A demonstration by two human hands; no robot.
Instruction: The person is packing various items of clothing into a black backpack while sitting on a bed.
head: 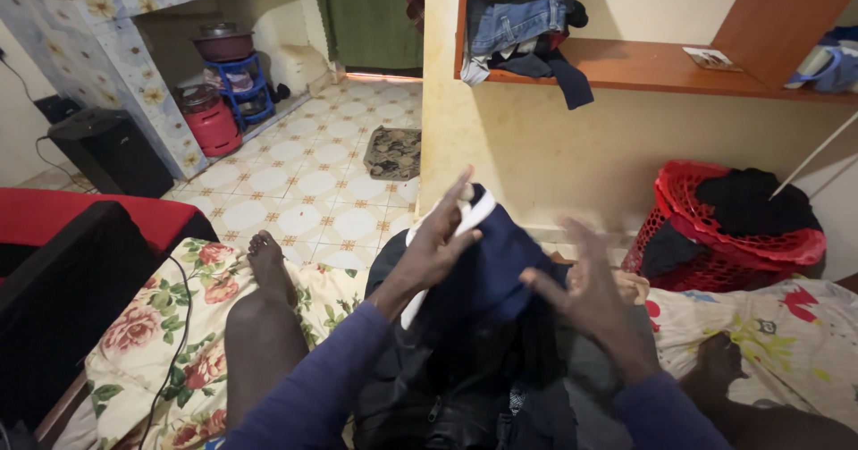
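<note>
1. While the person is sitting on the bed with legs stretched out, one dark bag (pixel 447 396) is lying in the lap, nearest the camera; it is showing a zip, and looks soft-sided and slack.
2. One navy garment (pixel 500 271) with a white band (pixel 465 222) is being held up just above the bag, between the two hands. Judged soft, light and limp; it is likely to sag wherever unsupported, so the firmer banded edge looks the best place to take hold.
3. One left hand (pixel 438 240) is gripping the garment at the white band, thumb and fingers closed on the cloth.
4. One right hand (pixel 585 294) is hovering just beside the garment, blurred, fingers spread wide and holding nothing.
5. One floral bedsheet (pixel 156 325) is covering the bed; two bare feet are resting on it.
6. One red laundry basket (pixel 715 253) is standing beyond the bed at the right, holding dark clothes.
7. One small mat (pixel 393 151) is lying on the tiled floor.
8. One wooden shelf (pixel 643 66) is carrying a heap of folded clothes; count not legible.
9. One red gas cylinder (pixel 210 119) is standing farthest, under the table, beside a blue rack.
</note>
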